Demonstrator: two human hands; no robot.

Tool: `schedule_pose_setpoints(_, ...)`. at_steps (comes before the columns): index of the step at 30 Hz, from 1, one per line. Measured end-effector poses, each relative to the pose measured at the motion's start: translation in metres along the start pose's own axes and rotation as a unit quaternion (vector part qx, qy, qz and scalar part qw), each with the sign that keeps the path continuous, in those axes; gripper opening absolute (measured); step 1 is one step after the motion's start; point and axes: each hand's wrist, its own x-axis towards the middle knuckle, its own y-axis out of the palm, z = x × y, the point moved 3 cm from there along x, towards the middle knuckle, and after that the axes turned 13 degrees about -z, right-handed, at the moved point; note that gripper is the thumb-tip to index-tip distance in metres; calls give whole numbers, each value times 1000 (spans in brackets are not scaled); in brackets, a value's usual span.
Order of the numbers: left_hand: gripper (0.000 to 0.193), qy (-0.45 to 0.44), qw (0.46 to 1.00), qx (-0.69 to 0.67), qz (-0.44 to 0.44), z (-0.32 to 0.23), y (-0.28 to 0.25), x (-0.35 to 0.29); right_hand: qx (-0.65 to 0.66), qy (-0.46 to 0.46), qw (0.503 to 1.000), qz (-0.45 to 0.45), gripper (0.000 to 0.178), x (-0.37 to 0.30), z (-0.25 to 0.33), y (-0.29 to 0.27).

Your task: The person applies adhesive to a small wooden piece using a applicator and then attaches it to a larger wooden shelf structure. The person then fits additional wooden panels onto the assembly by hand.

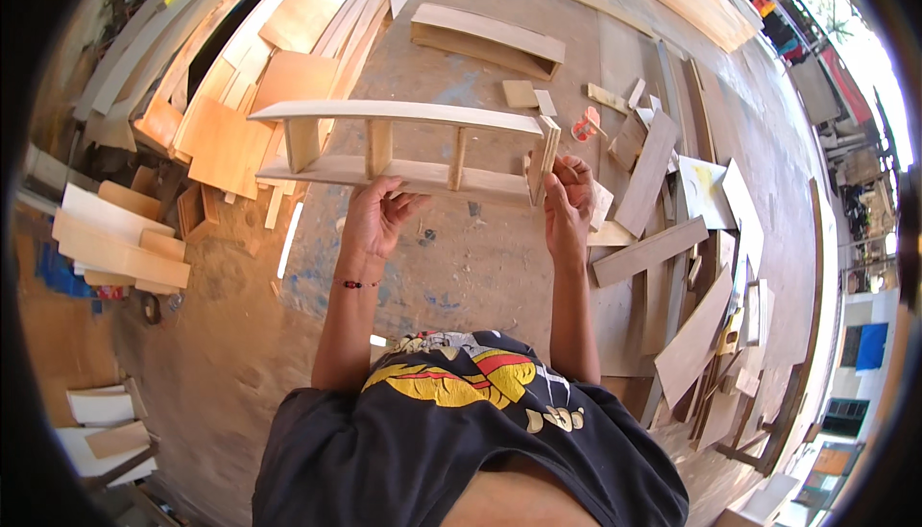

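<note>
A pale wooden shelf frame (379,148) is raised in front of me: two long boards joined by short upright crosspieces, with open gaps between. My left hand (377,217) grips the near lower board left of its middle, fingers curled at its edge. Against the frame's right end stands a short wooden piece (547,157), which looks like stacked layers. My right hand (570,203) pinches this piece from the right, thumb on the near side. Part of the fingers is hidden behind the wood. Whether the piece is fixed to the frame, I cannot tell.
The worktable (442,268) is stained with paint. Beyond the frame lies a long wooden box (485,42). Loose boards (648,172) and offcuts crowd the right side, near an orange-red roll (586,124). Stacked panels (230,143) fill the left, with more boards (120,239) lower down.
</note>
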Motion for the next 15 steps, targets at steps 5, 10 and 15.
schedule_pose_setpoints(5,18,-42,998,-37,-11,5,-16,15,-65,58,992,-92,29,17,-25,-31)
schedule_pose_setpoints(10,18,-91,992,-71,-41,8,-41,29,-487,-21,862,-139,50,7,-99,-58)
schedule_pose_setpoints(15,39,-157,974,-164,11,14,-51,34,-611,-129,770,-130,53,4,-108,-65)
